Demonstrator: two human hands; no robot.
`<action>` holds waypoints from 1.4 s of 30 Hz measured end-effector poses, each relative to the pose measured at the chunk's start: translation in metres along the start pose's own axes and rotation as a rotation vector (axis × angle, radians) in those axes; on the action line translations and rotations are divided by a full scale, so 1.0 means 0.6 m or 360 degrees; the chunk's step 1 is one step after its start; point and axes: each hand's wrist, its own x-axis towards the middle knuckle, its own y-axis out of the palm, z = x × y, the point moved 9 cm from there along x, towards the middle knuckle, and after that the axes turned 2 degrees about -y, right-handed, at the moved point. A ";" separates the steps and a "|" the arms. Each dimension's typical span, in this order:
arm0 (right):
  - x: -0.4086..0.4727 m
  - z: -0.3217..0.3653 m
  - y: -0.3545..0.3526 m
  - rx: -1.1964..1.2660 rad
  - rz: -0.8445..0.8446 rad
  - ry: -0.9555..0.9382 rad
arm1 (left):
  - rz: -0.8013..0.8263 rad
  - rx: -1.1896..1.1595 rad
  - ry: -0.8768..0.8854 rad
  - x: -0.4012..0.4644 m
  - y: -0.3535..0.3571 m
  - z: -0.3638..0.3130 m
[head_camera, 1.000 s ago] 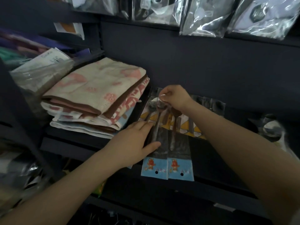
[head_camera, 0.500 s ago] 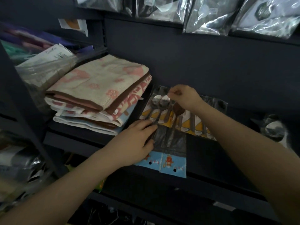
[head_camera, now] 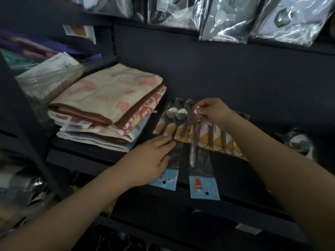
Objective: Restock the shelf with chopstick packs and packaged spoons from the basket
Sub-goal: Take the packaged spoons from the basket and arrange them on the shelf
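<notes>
Mostly clutter around the work spot: dark shelf held a stack of folded towels on the left, beige-pink one on top, just beside the spoon packs. Left hand lay flat, fingers straight, pressing on a clear spoon pack with a blue header card, which overhung the shelf's front edge; two spoon bowls showed at its far end. Right hand pinched the bowl end of a second spoon pack, thumb and fingers curled round it, pack tilted with its blue header past the shelf lip, slightly apart from the first pack. Under both lay a row of cutlery packs with yellow-white triangle cards, running right toward the back panel. Right forearm crossed over that row and hid part of it. Shiny wrapped item sat at far right on the shelf, blurred, couldn't tell what. Clear bagged goods hung from the shelf above. Left side had crinkled plastic-bagged items next to the towels. White label strip sat on a lower shelf edge. Basket not visible.
</notes>
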 end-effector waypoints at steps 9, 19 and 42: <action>0.012 0.011 0.028 -0.0599 -0.0212 -0.0075 | 0.0006 0.0098 0.0017 -0.001 0.003 -0.013; -0.003 0.017 0.020 -0.0807 -0.0289 -0.0112 | 0.0037 0.0111 -0.0060 0.000 0.010 -0.027; -0.226 0.053 0.036 -0.1079 0.0438 -0.0813 | 0.0121 0.0011 0.0390 -0.012 -0.012 -0.049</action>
